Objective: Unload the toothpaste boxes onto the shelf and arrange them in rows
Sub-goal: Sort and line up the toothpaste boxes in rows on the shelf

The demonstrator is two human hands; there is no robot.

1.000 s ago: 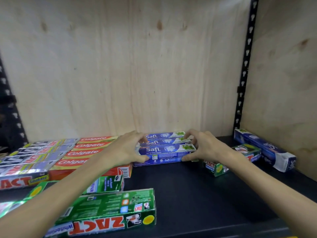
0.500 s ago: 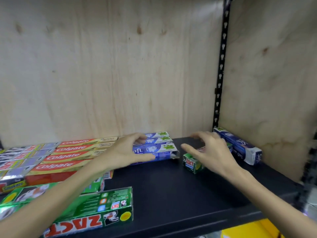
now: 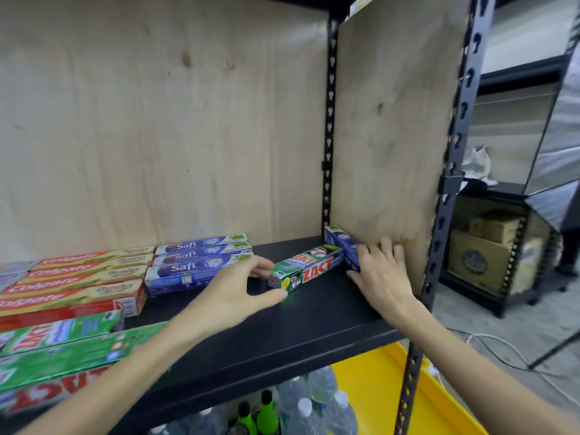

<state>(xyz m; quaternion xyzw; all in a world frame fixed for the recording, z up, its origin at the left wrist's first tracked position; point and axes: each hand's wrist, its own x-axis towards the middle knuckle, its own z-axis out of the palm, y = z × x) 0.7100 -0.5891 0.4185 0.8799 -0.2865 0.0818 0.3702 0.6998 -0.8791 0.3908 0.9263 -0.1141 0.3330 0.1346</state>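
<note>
On the black shelf (image 3: 282, 334) a green Zact box (image 3: 309, 266) lies at an angle near the right end. My left hand (image 3: 233, 288) has its thumb and fingers around that box's left end. A blue Safi box (image 3: 340, 241) lies along the plywood side wall, and my right hand (image 3: 381, 274) grips its near end, hiding it. To the left, three Safi boxes (image 3: 201, 259) form a neat row beside several Colgate boxes (image 3: 78, 277). More green Zact boxes (image 3: 59, 350) lie at the front left.
A black slotted upright (image 3: 439, 215) stands at the shelf's right front corner. Below the shelf are water bottles (image 3: 317, 403), green bottles (image 3: 266, 414) and a yellow bin (image 3: 379, 390). Cardboard cartons (image 3: 489, 252) sit on another rack at the right.
My left hand left the Safi row and went right to the green Zact box. My right hand moved farther right onto the blue box by the wall. The view swung right.
</note>
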